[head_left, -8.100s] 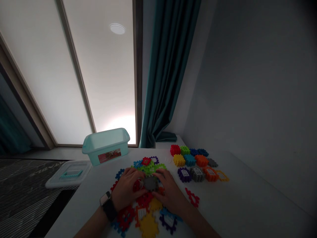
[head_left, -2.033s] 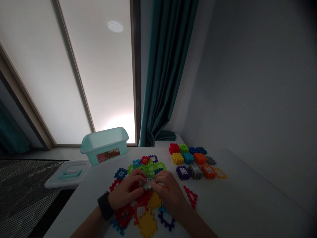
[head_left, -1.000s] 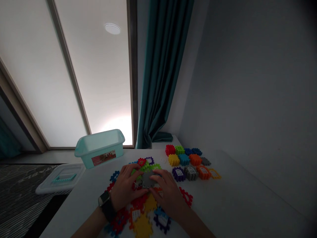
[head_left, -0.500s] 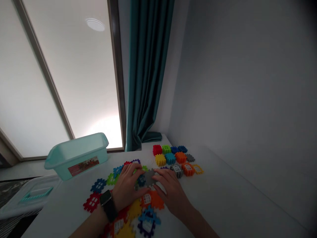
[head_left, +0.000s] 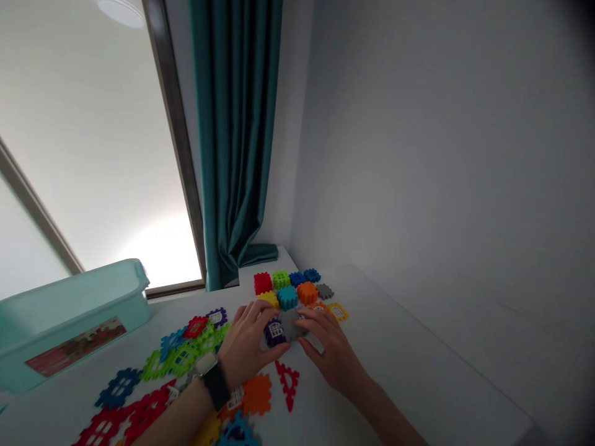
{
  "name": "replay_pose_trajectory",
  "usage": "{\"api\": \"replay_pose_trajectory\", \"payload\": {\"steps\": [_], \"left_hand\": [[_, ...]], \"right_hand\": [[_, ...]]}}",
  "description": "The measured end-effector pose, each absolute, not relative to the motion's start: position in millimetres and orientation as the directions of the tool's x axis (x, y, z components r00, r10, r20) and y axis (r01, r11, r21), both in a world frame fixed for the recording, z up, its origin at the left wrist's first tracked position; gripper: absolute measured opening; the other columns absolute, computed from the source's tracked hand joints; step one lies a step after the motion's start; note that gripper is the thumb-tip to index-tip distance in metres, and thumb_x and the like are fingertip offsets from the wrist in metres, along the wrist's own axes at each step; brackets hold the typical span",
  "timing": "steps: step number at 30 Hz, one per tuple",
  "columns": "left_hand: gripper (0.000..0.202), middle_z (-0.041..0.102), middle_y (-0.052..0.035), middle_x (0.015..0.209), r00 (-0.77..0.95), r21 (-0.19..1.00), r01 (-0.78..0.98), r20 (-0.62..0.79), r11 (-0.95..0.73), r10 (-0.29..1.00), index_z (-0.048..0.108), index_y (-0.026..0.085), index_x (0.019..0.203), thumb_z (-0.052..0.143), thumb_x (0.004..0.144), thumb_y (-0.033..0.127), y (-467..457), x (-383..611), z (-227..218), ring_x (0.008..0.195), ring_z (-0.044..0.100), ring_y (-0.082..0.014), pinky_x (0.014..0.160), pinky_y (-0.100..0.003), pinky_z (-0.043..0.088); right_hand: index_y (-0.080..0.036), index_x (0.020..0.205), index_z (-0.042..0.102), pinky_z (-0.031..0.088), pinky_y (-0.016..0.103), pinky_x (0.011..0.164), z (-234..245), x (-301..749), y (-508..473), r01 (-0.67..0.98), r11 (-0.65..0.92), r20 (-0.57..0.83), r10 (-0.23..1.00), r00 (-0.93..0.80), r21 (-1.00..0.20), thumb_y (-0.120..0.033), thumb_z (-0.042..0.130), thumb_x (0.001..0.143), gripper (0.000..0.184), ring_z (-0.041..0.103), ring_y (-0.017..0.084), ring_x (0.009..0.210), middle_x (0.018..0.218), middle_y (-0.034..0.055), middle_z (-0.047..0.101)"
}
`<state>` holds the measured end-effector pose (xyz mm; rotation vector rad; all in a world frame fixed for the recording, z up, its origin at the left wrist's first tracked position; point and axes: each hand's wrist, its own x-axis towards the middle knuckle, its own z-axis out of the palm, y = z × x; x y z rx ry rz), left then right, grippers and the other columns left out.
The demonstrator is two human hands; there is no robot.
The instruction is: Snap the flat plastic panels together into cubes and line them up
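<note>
With both hands near the far edge of the white tabletop [head_left: 395, 365], we pinch a grey, flat, toothed plastic tile [head_left: 291, 327] between them: left hand [head_left: 245, 344] at its left side, thumb below; right hand [head_left: 331, 352] fingers at its right. Just left sits a purple toothed plastic stack [head_left: 274, 336]. Best practice, we judge: tile level, pressure light and even, left fingertips clear of nudging that stack.

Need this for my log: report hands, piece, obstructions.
Left hand, right hand flanking gray piece; grip unclear. Piece partly covered. Purple block close beside it, inside left hand's curl.
</note>
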<state>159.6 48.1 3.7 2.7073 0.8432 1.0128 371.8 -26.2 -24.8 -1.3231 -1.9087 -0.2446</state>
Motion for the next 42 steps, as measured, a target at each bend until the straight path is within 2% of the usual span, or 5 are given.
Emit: {"api": "replay_pose_trajectory", "payload": {"steps": [7,13,20,28,42], "left_hand": [[0.024,0.061,-0.0073,0.112,0.659,0.296,0.397,0.567,-0.869,0.495,0.061,0.024,0.113,0.061,0.089,0.025,54.9,190.3,10.3,0.1,0.06,-0.0263,0.09,-0.044,0.051],[0.022,0.06,-0.0066,0.111,0.687,0.307,0.377,0.54,-0.874,0.486,0.063,0.024,0.11,0.06,0.088,0.022,64.0,215.8,12.8,0.102,0.059,-0.0267,0.09,-0.046,0.051],[0.023,0.06,-0.0075,0.113,0.709,0.325,0.349,0.522,-0.879,0.475,0.064,0.024,0.108,0.058,0.087,0.019,69.4,231.5,7.4,0.102,0.06,-0.0272,0.089,-0.047,0.052],[0.021,0.061,-0.0074,0.113,0.708,0.341,0.345,0.517,-0.874,0.481,0.065,0.025,0.106,0.057,0.088,0.02,70.2,232.4,4.4,0.101,0.06,-0.0271,0.089,-0.046,0.053],[0.024,0.062,-0.0072,0.113,0.721,0.328,0.333,0.516,-0.884,0.463,0.065,0.026,0.109,0.057,0.087,0.021,76.8,236.1,3.1,0.1,0.062,-0.0267,0.09,-0.045,0.054]], "right_hand": [[-0.025,0.113,0.066,0.048,0.049,0.101,-30.7,423.4,-15.7,0.864,0.368,0.663,0.747,-0.055,-0.343,-0.024,0.053,0.095,0.022,0.062,0.026,0.116,0.125,0.0094,0.067],[-0.025,0.112,0.068,0.047,0.049,0.102,-34.9,466.6,-0.2,0.839,0.306,0.61,0.791,0.038,-0.45,-0.03,0.054,0.096,0.023,0.061,0.026,0.117,0.126,0.0088,0.067],[-0.023,0.109,0.07,0.047,0.051,0.102,-49.6,503.7,25.1,0.834,0.235,0.588,0.799,0.127,-0.5,-0.033,0.051,0.095,0.025,0.062,0.027,0.116,0.121,0.0085,0.069],[-0.023,0.102,0.072,0.048,0.048,0.102,-61.2,518.4,50.3,0.813,0.221,0.538,0.833,0.13,-0.538,-0.029,0.053,0.091,0.023,0.063,0.025,0.113,0.116,0.0065,0.072],[-0.025,0.102,0.074,0.048,0.048,0.101,-69.1,524.3,62.6,0.799,0.217,0.499,0.859,0.117,-0.561,-0.022,0.058,0.085,0.023,0.065,0.024,0.11,0.116,0.0053,0.073]]}}
